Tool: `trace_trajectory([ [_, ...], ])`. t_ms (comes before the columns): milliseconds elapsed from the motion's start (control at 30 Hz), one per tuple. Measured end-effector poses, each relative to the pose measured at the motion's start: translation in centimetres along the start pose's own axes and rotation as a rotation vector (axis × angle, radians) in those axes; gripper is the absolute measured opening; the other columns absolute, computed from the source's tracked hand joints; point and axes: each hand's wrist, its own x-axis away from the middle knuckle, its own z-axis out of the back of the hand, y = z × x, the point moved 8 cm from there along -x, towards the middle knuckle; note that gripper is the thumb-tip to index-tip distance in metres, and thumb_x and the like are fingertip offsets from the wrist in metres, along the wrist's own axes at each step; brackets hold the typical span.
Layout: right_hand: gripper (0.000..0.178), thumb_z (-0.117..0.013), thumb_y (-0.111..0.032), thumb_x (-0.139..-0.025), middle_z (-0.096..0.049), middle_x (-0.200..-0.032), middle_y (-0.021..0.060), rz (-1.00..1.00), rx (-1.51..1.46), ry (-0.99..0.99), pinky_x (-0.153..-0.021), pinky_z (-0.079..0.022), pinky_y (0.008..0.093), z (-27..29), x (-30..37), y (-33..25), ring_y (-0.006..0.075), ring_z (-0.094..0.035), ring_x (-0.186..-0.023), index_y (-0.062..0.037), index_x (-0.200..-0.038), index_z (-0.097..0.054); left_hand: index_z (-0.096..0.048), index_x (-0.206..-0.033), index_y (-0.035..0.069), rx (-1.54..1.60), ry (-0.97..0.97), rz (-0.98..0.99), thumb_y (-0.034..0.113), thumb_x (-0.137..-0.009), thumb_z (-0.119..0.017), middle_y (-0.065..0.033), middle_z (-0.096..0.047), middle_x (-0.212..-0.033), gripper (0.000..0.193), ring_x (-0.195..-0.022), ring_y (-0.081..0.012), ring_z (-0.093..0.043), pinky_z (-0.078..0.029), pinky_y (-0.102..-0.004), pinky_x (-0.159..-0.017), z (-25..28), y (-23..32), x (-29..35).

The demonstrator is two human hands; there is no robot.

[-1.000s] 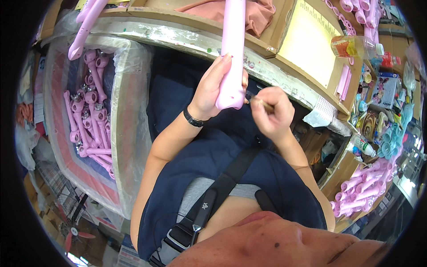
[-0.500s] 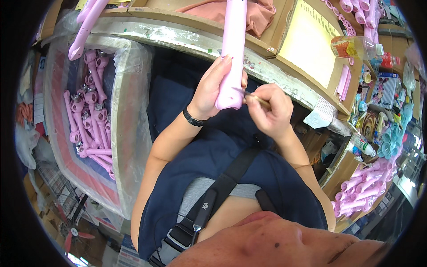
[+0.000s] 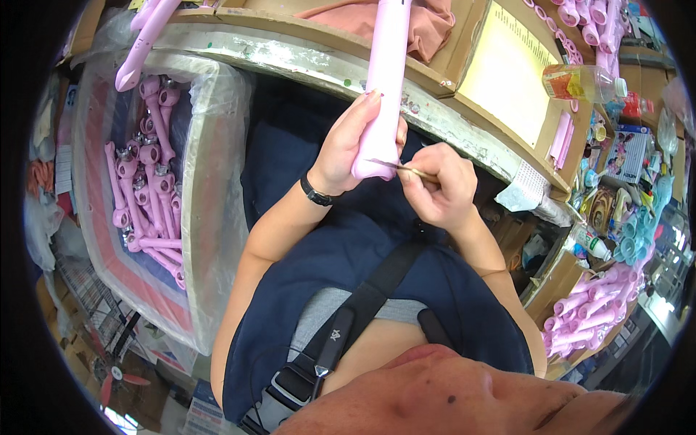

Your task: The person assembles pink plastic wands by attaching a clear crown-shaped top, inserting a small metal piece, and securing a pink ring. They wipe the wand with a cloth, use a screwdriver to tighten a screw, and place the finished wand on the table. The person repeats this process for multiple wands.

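Presently left hand (image 3: 344, 154) has grip round flared pink tube (image 3: 385, 94), right hand (image 3: 444, 185) pinching thin-bladed tool (image 3: 407, 170) at tube's five o'clock.

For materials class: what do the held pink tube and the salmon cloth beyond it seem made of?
Pink tube: probably plastic, smooth and slightly glossy, from its even colour and sheen.
Salmon cloth: likely matt fabric, given its soft folds; fibre unclear.

bright overall, with deep shadow beneath the bench (image 3: 279, 56) and strongly bowed edges.
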Motion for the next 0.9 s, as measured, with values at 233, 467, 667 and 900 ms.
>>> trace_trajectory([
  [233, 0.014, -0.071, -0.001, -0.069, -0.059, -0.066, 0.0086, -0.045, -0.010, -0.028, -0.048, -0.047, 0.0274, -0.1, -0.2, 0.2, 0.0200, -0.059, -0.053, -0.0041, -0.077, -0.060, -0.046, -0.103, 0.004, 0.021, -0.025, 0.006, 0.032, -0.099, -0.039, -0.0107, -0.059, -0.079, 0.029, -0.064, -0.0144, -0.058, -0.052, -0.0262, -0.055, -0.3, 0.1, 0.0],
  [467, 0.011, -0.071, -0.003, -0.070, -0.060, -0.067, 0.0081, -0.071, 0.109, 0.028, -0.047, -0.046, 0.0277, 0.4, -0.1, 1.0, 0.0202, -0.059, -0.054, -0.0040, -0.075, -0.061, -0.045, -0.104, 0.004, 0.058, -0.060, 0.023, 0.035, -0.099, -0.038, -0.0115, -0.059, -0.079, 0.032, -0.067, -0.0146, -0.060, -0.055, -0.0275, -0.057, -0.1, -0.2, 0.0],
  [667, 0.018, -0.076, -0.006, -0.068, -0.061, -0.082, 0.0069, 0.170, 0.513, 0.237, -0.060, -0.048, 0.0327, 5.5, 2.2, 3.4, 0.0240, -0.060, -0.068, -0.0083, -0.082, -0.064, -0.027, -0.138, 0.007, -0.110, -0.046, -0.031, 0.030, -0.094, -0.050, -0.0159, -0.056, -0.095, 0.055, -0.075, -0.0204, -0.060, -0.056, -0.0350, -0.064, 0.2, 0.5, 0.7],
  [900, 0.028, -0.075, -0.034, -0.072, -0.050, -0.117, 0.0056, 0.095, 1.064, 0.164, -0.096, -0.033, 0.0424, 8.1, 6.7, 7.7, 0.0271, -0.041, -0.113, -0.0182, -0.094, -0.066, -0.017, -0.144, 0.011, 0.384, -0.223, 0.195, 0.020, -0.081, -0.071, -0.0169, -0.049, -0.114, 0.083, -0.107, -0.0337, -0.057, -0.047, -0.0527, -0.093, -0.6, -1.5, 2.0],
])
